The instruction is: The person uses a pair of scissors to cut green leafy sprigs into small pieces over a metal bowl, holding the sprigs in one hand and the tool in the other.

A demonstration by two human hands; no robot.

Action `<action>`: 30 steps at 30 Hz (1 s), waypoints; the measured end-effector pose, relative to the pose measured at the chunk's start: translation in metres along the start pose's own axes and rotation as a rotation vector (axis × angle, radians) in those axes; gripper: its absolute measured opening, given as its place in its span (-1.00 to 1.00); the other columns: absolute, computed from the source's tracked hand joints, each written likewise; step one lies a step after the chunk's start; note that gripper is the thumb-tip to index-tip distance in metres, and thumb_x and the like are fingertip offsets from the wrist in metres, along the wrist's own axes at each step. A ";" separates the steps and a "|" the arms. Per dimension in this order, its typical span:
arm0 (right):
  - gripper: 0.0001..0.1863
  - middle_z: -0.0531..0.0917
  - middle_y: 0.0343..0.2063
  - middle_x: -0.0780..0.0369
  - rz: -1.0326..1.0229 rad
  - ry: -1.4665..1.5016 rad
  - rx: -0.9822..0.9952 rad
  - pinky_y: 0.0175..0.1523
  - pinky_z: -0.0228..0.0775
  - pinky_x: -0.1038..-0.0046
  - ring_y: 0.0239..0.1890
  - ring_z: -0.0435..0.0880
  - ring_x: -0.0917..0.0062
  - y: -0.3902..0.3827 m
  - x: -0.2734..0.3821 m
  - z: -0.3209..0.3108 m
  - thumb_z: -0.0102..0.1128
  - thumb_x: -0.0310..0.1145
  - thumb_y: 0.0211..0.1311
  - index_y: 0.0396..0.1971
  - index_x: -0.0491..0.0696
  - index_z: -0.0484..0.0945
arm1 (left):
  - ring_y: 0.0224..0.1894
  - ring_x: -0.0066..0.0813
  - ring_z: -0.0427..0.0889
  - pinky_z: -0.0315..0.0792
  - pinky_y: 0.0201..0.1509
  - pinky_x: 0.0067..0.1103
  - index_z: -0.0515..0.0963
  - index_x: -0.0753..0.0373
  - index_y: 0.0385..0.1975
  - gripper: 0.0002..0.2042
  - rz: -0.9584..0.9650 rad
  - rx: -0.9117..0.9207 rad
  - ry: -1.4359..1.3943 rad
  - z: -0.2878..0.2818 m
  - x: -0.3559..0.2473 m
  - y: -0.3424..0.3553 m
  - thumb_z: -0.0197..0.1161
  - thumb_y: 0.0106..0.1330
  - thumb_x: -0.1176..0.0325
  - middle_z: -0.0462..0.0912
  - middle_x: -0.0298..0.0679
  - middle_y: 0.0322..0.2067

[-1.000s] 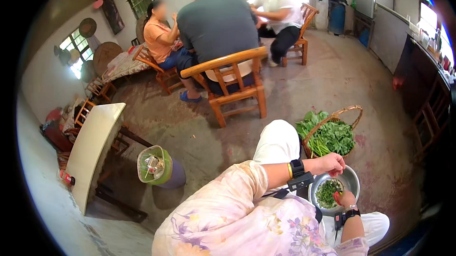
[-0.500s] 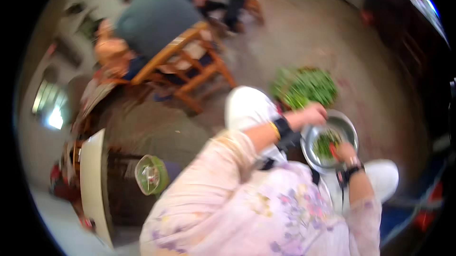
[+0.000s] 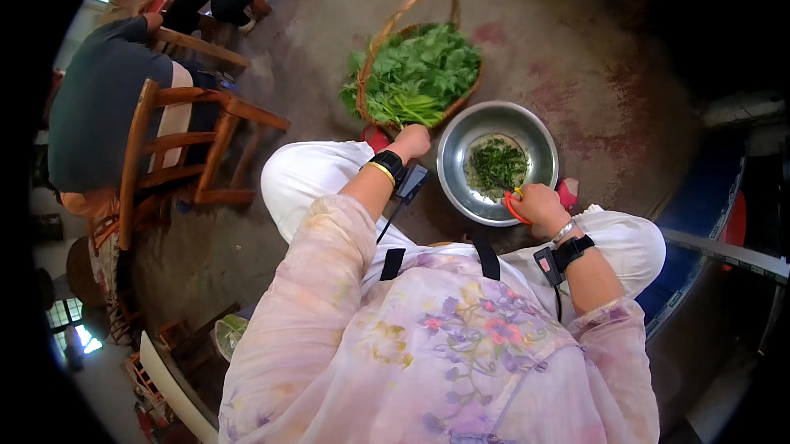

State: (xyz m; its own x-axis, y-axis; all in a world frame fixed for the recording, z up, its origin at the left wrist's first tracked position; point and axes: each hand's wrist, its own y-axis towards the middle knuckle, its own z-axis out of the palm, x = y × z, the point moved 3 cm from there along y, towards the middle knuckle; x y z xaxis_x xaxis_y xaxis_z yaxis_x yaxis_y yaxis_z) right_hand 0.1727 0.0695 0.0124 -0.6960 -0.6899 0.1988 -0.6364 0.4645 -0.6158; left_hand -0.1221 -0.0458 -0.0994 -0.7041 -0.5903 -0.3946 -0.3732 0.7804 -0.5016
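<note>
My right hand [image 3: 541,207] grips a pair of scissors [image 3: 516,208] by its red-orange handles, at the near right rim of a steel bowl [image 3: 455,152]. The blades point into the bowl, mostly hidden. Chopped dark green leaves [image 3: 497,166] lie in liquid at its bottom. My left hand [image 3: 413,141] is curled closed at the near edge of a wicker basket [image 3: 457,108], by pale green stems; what its fingers hold, if anything, is hidden. Leafy greens [image 3: 424,69] fill the basket, whose tall hoop handle arches over them.
Wooden chairs [image 3: 216,148] stand at the left, where a person in a dark shirt [image 3: 103,106] sits; another person is beyond. A pale board edge [image 3: 169,386] and a green bin [image 3: 230,335] are at lower left. Blue material [image 3: 708,213] lies at right.
My left hand has moved from over the bowl to the basket's near edge. My right hand, with the scissors, is now at the bowl's near rim. The view has turned and sharpened.
</note>
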 end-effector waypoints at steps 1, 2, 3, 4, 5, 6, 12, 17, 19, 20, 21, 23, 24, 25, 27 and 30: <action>-0.45 0.65 -0.45 -0.01 -0.024 0.013 -0.006 -0.19 0.50 0.22 -0.33 0.66 0.14 -0.002 0.006 -0.001 0.06 0.12 0.08 -0.46 -0.16 0.64 | -0.33 -0.19 0.63 0.48 -0.19 -0.44 0.63 0.26 -0.35 -0.80 -0.016 0.017 -0.009 0.015 0.017 0.001 0.15 0.03 0.43 0.65 -0.05 -0.35; -0.47 0.65 -0.47 -0.01 -0.034 0.029 -0.025 -0.21 0.50 0.21 -0.35 0.66 0.13 -0.001 0.008 -0.004 0.07 0.09 0.08 -0.46 -0.16 0.64 | -0.27 -0.12 0.61 0.47 -0.14 -0.41 0.62 0.25 -0.33 -0.78 -0.046 0.021 0.019 0.019 0.023 0.003 0.12 0.02 0.45 0.63 -0.03 -0.30; -0.49 0.64 -0.50 -0.01 -0.045 0.045 -0.043 -0.23 0.51 0.20 -0.37 0.66 0.13 0.002 0.007 -0.004 0.08 0.07 0.09 -0.47 -0.16 0.63 | -0.21 -0.06 0.60 0.46 -0.09 -0.38 0.62 0.23 -0.32 -0.76 -0.076 0.026 0.048 0.024 0.029 0.004 0.09 0.01 0.46 0.62 0.00 -0.25; -0.53 0.63 -0.53 -0.01 -0.047 0.043 -0.038 -0.25 0.50 0.19 -0.39 0.66 0.13 0.006 0.004 0.001 0.09 0.02 0.10 -0.50 -0.16 0.62 | -0.15 -0.06 0.58 0.45 -0.06 -0.36 0.60 0.24 -0.31 -0.75 -0.131 0.008 -0.009 0.031 0.033 0.003 0.06 0.01 0.49 0.62 -0.01 -0.23; -0.53 0.63 -0.53 -0.01 -0.040 0.042 -0.023 -0.25 0.50 0.19 -0.39 0.66 0.13 0.005 0.005 -0.002 0.09 0.02 0.10 -0.50 -0.16 0.62 | -0.15 -0.06 0.58 0.45 -0.06 -0.36 0.60 0.24 -0.31 -0.75 -0.131 0.022 -0.015 0.029 0.028 -0.002 0.06 0.01 0.49 0.62 -0.01 -0.23; -0.52 0.63 -0.54 0.00 -0.045 0.049 -0.013 -0.26 0.50 0.18 -0.40 0.65 0.13 0.002 0.012 -0.010 0.09 0.03 0.10 -0.51 -0.16 0.62 | -0.15 -0.02 0.57 0.44 -0.06 -0.33 0.59 0.26 -0.32 -0.77 -0.168 -0.069 -0.089 0.021 0.028 -0.007 0.07 0.03 0.48 0.62 0.01 -0.25; -0.49 0.62 -0.57 0.01 -0.125 0.031 -0.024 -0.30 0.49 0.19 -0.44 0.64 0.14 0.022 0.010 0.000 0.11 0.09 0.08 -0.54 -0.15 0.60 | -0.20 0.02 0.53 0.41 -0.10 -0.26 0.52 0.29 -0.38 -0.84 -0.089 -0.483 -0.172 -0.002 0.048 0.030 0.11 0.00 0.55 0.57 0.00 -0.31; -0.50 0.63 -0.55 0.02 -0.118 0.070 -0.005 -0.30 0.49 0.20 -0.44 0.65 0.16 0.030 0.007 0.005 0.10 0.09 0.08 -0.51 -0.13 0.59 | -0.05 -0.05 0.47 0.35 0.00 -0.31 0.48 0.29 -0.26 -0.76 0.036 -0.585 0.049 -0.023 0.043 0.062 0.16 0.01 0.53 0.54 -0.07 -0.19; -0.50 0.63 -0.55 0.03 -0.105 0.073 0.005 -0.30 0.50 0.20 -0.43 0.65 0.16 0.030 0.002 0.009 0.09 0.09 0.08 -0.49 -0.13 0.59 | -0.01 -0.07 0.44 0.34 0.03 -0.37 0.48 0.29 -0.12 -0.61 0.123 -0.553 0.146 -0.023 0.035 0.074 0.04 -0.03 0.66 0.51 -0.06 -0.07; -0.51 0.63 -0.55 0.03 -0.098 0.075 0.040 -0.29 0.50 0.20 -0.43 0.65 0.17 0.031 0.001 0.012 0.08 0.08 0.09 -0.48 -0.12 0.59 | 0.05 -0.19 0.40 0.27 0.07 -0.38 0.48 0.22 -0.26 -0.78 0.124 -0.532 0.181 -0.023 0.035 0.078 0.08 0.05 0.53 0.52 -0.14 -0.15; -0.52 0.63 -0.55 0.04 -0.091 0.078 0.075 -0.29 0.50 0.20 -0.43 0.65 0.17 0.032 -0.001 0.015 0.07 0.08 0.09 -0.47 -0.11 0.59 | 0.05 -0.19 0.40 0.27 0.07 -0.38 0.48 0.22 -0.26 -0.78 0.134 -0.526 0.177 -0.024 0.035 0.082 0.08 0.05 0.53 0.52 -0.14 -0.15; -0.53 0.63 -0.55 0.04 -0.102 0.079 0.069 -0.29 0.50 0.19 -0.42 0.65 0.17 0.035 -0.004 0.016 0.06 0.07 0.10 -0.47 -0.11 0.59 | 0.04 -0.19 0.41 0.28 0.03 -0.38 0.47 0.20 -0.23 -0.78 0.076 -0.444 0.262 -0.025 0.040 0.092 0.03 0.10 0.52 0.50 -0.14 -0.14; -0.53 0.64 -0.54 0.04 -0.105 0.085 0.068 -0.29 0.50 0.19 -0.42 0.65 0.17 0.036 -0.004 0.016 0.06 0.06 0.10 -0.47 -0.11 0.59 | 0.03 -0.19 0.42 0.29 0.02 -0.38 0.46 0.20 -0.20 -0.76 0.117 -0.482 0.283 -0.023 0.040 0.091 0.04 0.12 0.51 0.47 -0.14 -0.12; -0.54 0.64 -0.54 0.04 -0.110 0.091 0.067 -0.29 0.50 0.19 -0.42 0.65 0.16 0.036 -0.004 0.017 0.06 0.05 0.10 -0.47 -0.11 0.59 | 0.03 -0.19 0.42 0.29 0.02 -0.38 0.46 0.20 -0.20 -0.76 0.124 -0.475 0.280 -0.021 0.041 0.092 0.04 0.12 0.51 0.47 -0.14 -0.12; -0.54 0.64 -0.54 0.04 -0.101 0.103 0.074 -0.28 0.50 0.19 -0.42 0.65 0.16 0.036 -0.003 0.014 0.06 0.05 0.10 -0.47 -0.11 0.59 | 0.04 -0.19 0.41 0.29 0.02 -0.38 0.45 0.20 -0.18 -0.75 0.056 -0.345 0.319 -0.019 0.037 0.095 0.07 0.11 0.51 0.44 -0.13 -0.08; -0.54 0.64 -0.54 0.04 -0.103 0.105 0.088 -0.28 0.50 0.19 -0.42 0.65 0.16 0.039 0.000 0.012 0.06 0.05 0.10 -0.47 -0.12 0.59 | 0.08 -0.22 0.39 0.27 0.06 -0.39 0.45 0.20 -0.13 -0.69 0.009 -0.290 0.424 -0.022 0.041 0.099 0.16 0.07 0.47 0.42 -0.17 -0.01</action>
State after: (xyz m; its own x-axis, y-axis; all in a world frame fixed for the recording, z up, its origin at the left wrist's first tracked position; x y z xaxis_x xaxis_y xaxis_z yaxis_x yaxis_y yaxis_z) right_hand 0.1520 0.0813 -0.0208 -0.6624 -0.6676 0.3400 -0.6778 0.3407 -0.6516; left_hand -0.2011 0.0117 -0.1487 -0.8685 -0.4952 -0.0210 -0.4762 0.8455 -0.2418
